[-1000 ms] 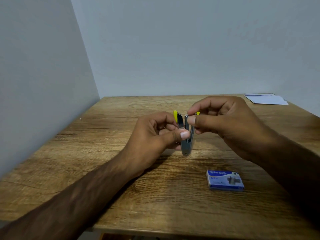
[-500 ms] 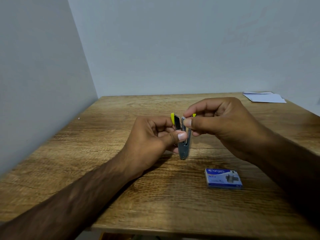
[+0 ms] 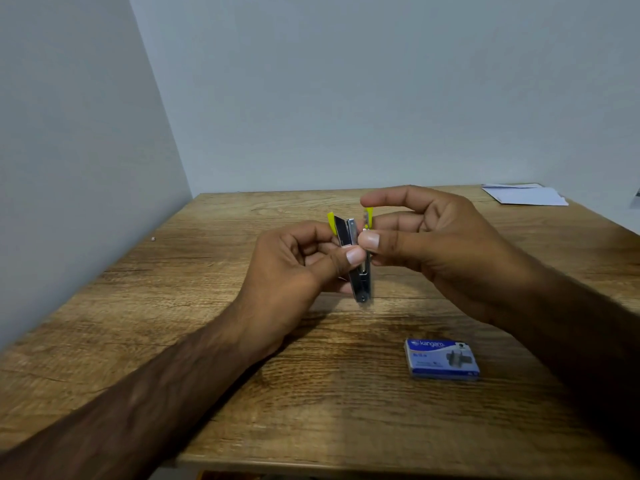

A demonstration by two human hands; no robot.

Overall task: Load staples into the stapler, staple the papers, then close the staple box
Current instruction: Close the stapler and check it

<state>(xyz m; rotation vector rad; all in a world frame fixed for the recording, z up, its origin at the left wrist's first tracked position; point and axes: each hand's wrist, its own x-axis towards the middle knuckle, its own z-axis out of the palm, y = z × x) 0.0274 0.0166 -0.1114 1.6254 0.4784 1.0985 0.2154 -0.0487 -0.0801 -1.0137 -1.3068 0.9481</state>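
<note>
I saw both hands raised above table [image 3: 242, 375], meeting at small metal stapler [image 3: 360, 271] with yellow tips. Stapler was held roughly upright, clear of wood. Left hand [image 3: 294, 268] curled round its lower body, thumb pressed on metal side. Right hand [image 3: 433, 244] pinched upper yellow-tipped part between thumb and bent finger, index finger arched above. Could not tell whether staples sat inside. Blue staple box [image 3: 441, 358] lay flat on table, nearer me and right of stapler, looking closed. White papers [image 3: 526, 195] lay at far right corner, well apart.
</note>
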